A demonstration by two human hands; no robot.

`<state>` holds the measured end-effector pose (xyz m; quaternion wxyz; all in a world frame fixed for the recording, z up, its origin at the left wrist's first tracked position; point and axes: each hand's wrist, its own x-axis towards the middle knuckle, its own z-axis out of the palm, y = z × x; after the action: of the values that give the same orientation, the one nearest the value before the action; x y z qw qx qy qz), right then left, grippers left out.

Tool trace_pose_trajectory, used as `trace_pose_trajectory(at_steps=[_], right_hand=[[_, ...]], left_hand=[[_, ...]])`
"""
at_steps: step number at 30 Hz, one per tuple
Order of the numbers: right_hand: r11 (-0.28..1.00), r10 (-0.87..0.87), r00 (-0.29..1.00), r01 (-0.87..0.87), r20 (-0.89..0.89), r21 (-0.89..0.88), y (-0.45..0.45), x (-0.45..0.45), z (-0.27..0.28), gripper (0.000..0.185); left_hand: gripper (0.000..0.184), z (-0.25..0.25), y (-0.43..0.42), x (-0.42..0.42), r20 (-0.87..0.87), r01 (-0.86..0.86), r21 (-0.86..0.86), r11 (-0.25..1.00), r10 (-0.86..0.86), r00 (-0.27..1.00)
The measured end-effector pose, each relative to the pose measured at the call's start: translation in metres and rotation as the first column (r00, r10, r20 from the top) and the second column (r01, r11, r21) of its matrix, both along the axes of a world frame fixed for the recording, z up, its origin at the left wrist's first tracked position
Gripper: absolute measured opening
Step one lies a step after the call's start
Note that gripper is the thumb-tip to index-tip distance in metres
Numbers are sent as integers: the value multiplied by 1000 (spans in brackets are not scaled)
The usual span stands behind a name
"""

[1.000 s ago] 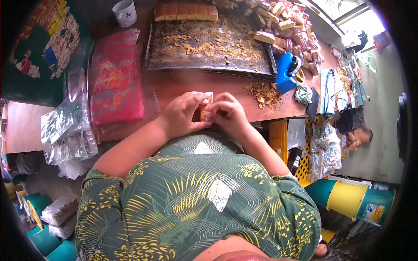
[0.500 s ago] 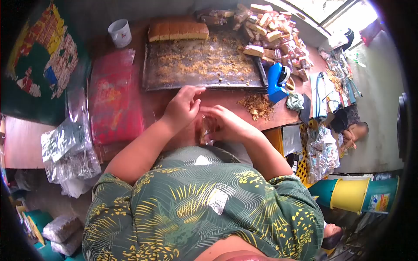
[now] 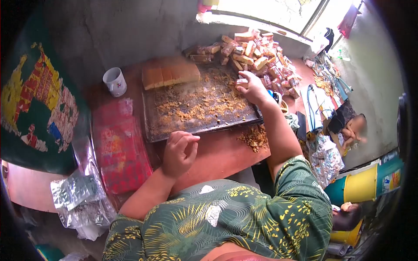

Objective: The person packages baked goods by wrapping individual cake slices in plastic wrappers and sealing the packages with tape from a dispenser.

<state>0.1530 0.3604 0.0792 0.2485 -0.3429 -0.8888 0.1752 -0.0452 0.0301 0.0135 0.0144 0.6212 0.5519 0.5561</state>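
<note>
My right hand is closed on a plastic-wrapped slice of cake, held over the right part of the baking tray beside a heap of wrapped cake slices. My left hand hangs over the table just in front of the tray's near edge, fingers curled in, with nothing visible in them. The dark baking tray is strewn with brown crumbs. A block of sliced yellow cake with a brown top sits at its far left. The blue tape dispenser is mostly hidden behind my right forearm.
To the left are a white mug, a red plastic-covered sheet and clear plastic bags over the table edge. Crumbs lie piled at the tray's near right corner. Another person is at the right, another lower right.
My hands have parted. The right has gone forward and right to the heap with the wrapped slice; the left stays near the tray's front. The view has tilted up.
</note>
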Motion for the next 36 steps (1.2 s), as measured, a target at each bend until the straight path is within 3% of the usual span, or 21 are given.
trace_pose_trajectory(at_steps=[1, 2, 6, 8, 9, 10, 11, 13, 14, 16, 18, 20, 22, 25, 28, 31, 33, 36], right_hand=[[943, -144, 948, 45, 284, 328, 6, -3, -3, 61], [962, -219, 859, 110, 462, 251, 14, -3, -3, 58], [982, -124, 811, 18, 572, 186, 35, -12, 24, 31], [999, -25, 850, 0, 526, 48, 69, -14, 38, 27], [943, -223, 896, 98, 385, 319, 76, -17, 49, 28], [806, -375, 908, 219, 188, 550, 75, -21, 63, 30], [728, -385, 922, 275, 43, 628, 71, -30, 68, 34], [809, -319, 948, 282, -17, 515, 29, -69, 96, 38], [920, -211, 977, 184, 41, 345, 3, -92, 104, 42], [1000, 27, 962, -27, 271, -5, 2, -139, 93, 44], [957, 254, 913, -285, 319, 57, 18, -180, 49, 62], [994, 107, 938, -98, 330, -44, 18, -220, 10, 83], [999, -23, 935, 12, 354, 33, -3, -245, 3, 85], [972, -34, 969, -24, 243, 232, -22, -273, -10, 80], [915, 323, 940, -341, 113, 217, -43, -304, -8, 77], [776, 470, 864, -502, 180, 383, -60, -362, -23, 73], [710, 538, 815, -576, 217, 405, -57, -418, -54, 68], [809, 486, 813, -557, 321, 185, -93, -438, -37, 58]], left_hand=[[19, 2, -2, -1, -7, -27, -10, 1000, 27, 1000], [20, 4, -3, -1, -13, -58, -23, 998, 58, 998], [24, 5, -4, -6, -37, -50, -31, 998, 49, 998], [25, 5, -4, -5, -26, -13, -57, 998, 11, 1000], [27, 5, -5, -4, -27, -10, -68, 998, 8, 1000], [27, 4, -5, -4, -29, -9, -80, 997, 6, 1000], [28, 4, -5, -2, -31, -7, -92, 996, 5, 1000], [30, 4, -6, -1, -35, -11, -119, 993, 6, 999], [30, 4, -6, 0, -37, -12, -135, 991, 7, 999], [31, 2, -7, 1, -34, -14, -165, 986, 8, 999], [31, -2, -6, 0, -29, -21, -192, 981, 16, 999], [32, -10, -3, -2, -13, -1, -216, 976, -2, 1000], [33, -11, -3, -3, -13, 10, -240, 971, -13, 1000], [35, -18, -1, -4, -54, 20, -241, 970, -34, 998], [36, -21, -3, -2, -136, 35, -265, 964, -73, 988], [35, -19, -5, 2, -96, 6, -176, 984, -23, 995], [46, -24, -5, 4, -120, 0, -172, 985, -21, 993], [54, -33, -7, 3, -93, -24, -194, 981, 6, 996]])
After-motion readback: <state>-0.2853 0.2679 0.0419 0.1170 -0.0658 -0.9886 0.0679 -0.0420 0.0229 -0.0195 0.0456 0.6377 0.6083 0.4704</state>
